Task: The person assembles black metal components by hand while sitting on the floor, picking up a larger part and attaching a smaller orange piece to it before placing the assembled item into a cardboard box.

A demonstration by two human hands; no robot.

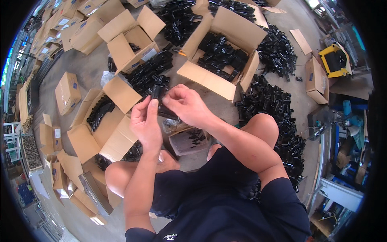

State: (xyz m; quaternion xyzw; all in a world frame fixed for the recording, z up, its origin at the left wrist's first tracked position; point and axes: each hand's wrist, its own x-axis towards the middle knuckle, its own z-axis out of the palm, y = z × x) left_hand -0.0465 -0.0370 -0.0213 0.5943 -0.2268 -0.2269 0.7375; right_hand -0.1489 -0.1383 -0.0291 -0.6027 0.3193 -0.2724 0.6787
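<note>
My left hand (146,121) is closed round a short black tube-like part (156,92), held upright in front of my knees. From the other side, my right hand (185,101) meets it with thumb and fingers pinched together close to the part. What the right fingertips grip, if anything, is too small to make out. Below my hands a clear plastic tub (183,146) holds several small black pieces. Between it and my hands lies a crumpled clear plastic bag (171,126).
A large open carton (205,78) full of black parts stands ahead. Another open carton (82,139) with black parts is at my left, a third (121,46) beyond it. Loose black parts (268,107) are heaped along my right. A yellow-and-black object (334,60) sits far right.
</note>
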